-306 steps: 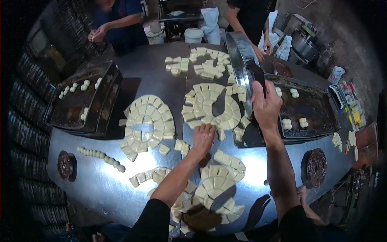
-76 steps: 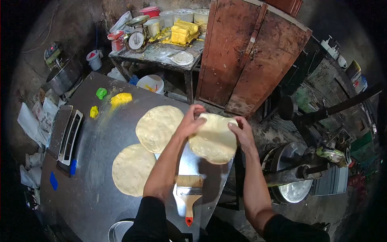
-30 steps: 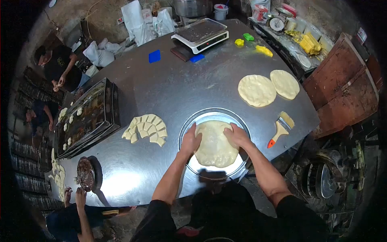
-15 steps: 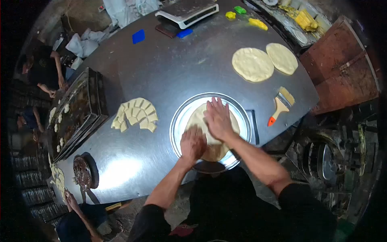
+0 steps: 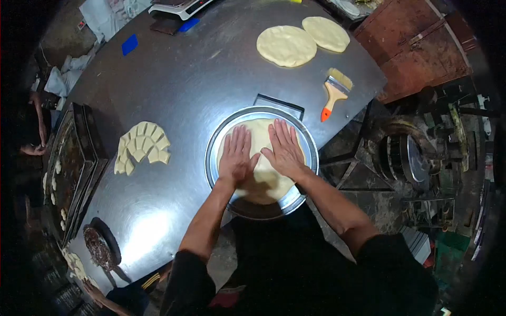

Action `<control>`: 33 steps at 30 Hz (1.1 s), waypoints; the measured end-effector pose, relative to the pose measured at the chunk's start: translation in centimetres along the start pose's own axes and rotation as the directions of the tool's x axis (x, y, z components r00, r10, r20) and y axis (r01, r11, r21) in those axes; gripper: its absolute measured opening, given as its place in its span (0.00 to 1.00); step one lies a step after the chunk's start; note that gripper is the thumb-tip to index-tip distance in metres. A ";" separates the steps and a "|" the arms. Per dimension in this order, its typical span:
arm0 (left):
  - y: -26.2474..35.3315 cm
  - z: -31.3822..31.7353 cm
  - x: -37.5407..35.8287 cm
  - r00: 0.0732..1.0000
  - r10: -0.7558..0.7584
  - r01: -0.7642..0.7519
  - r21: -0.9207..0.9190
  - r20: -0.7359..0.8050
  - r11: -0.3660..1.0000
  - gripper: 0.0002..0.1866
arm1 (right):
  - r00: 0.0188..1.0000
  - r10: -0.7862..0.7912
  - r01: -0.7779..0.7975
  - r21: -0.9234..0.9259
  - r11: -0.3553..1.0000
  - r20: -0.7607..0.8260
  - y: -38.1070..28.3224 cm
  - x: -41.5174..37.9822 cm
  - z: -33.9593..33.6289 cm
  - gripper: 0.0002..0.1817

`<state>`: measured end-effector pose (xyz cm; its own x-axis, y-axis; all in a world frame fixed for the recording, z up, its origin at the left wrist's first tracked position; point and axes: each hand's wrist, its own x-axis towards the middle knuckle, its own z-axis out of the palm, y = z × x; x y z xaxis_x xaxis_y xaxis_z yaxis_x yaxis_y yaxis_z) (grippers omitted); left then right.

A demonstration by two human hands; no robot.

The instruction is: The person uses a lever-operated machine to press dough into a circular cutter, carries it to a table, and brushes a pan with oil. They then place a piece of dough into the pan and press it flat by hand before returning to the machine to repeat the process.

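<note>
A round metal pan (image 5: 211, 181) sits at the front edge of the metal table, with a flat disc of dough (image 5: 261, 181) in it. My left hand (image 5: 237, 158) lies on the left part of the dough, palm down, fingers extended. On the right part rests my right hand (image 5: 286, 152), flat with its fingers a little apart. The two thumbs nearly meet over the middle of the dough. Behind the pan, part of a dark rectangular frame (image 5: 279, 102) shows.
Cut dough pieces (image 5: 142, 142) lie left of the pan. Two dough rounds (image 5: 286, 46) and a brush (image 5: 335, 94) are at the back right. Stacked trays (image 5: 79, 163) and a dark brown round thing (image 5: 100, 246) stand left. A co-worker's hand (image 5: 94, 289) touches dough at lower left.
Both hands have shifted on the dough; the left is now spread flat. The pan appears turned or moved against the dark frame, which now shows behind it. The view has shifted.
</note>
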<state>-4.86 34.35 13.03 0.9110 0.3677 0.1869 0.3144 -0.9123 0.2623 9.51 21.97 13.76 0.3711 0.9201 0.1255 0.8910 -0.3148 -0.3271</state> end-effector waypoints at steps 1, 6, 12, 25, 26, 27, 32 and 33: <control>0.9 0.0 -1.2 1.000 0.008 -0.008 -0.009 0.012 1.000 0.37 | 0.994 -0.049 0.049 0.008 0.999 0.096 1.1 0.4 -0.3 0.35; 2.8 -1.8 -0.4 0.957 -0.186 0.148 0.174 0.222 0.974 0.39 | 0.993 0.117 -0.118 0.070 0.990 0.016 -0.9 1.7 -1.7 0.32; 2.9 0.4 -0.3 0.993 -0.072 0.067 0.056 0.098 0.996 0.37 | 0.969 -0.191 0.191 0.015 0.981 0.158 3.1 1.2 -1.5 0.33; 4.6 -1.2 1.3 0.995 -0.036 0.036 -0.002 0.098 0.999 0.31 | 0.983 0.149 -0.176 0.310 0.934 0.109 4.0 1.5 -5.0 0.30; 5.0 -1.4 1.4 0.982 -0.040 0.033 0.039 0.182 0.999 0.31 | 0.972 0.231 -0.231 0.286 0.930 0.036 2.8 1.0 -4.8 0.31; 4.4 0.0 2.9 0.988 0.139 -0.139 -0.010 0.070 0.990 0.33 | 0.968 0.251 -0.247 0.165 0.955 -0.001 2.9 -1.0 -2.8 0.32; 4.5 1.2 2.4 0.990 0.079 -0.073 -0.049 0.120 0.996 0.36 | 0.993 -0.001 -0.006 0.060 0.998 0.115 6.6 -1.5 -2.8 0.33; 4.6 1.0 2.2 0.996 -0.018 0.015 0.031 0.091 0.999 0.37 | 0.977 0.006 -0.080 0.341 0.937 0.214 7.1 -0.1 -4.1 0.31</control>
<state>-1.10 30.76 13.76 0.9256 0.3662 0.0954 0.3364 -0.9117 0.2358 16.91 18.67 15.26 0.3118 0.9468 -0.0798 0.7156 -0.2893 -0.6358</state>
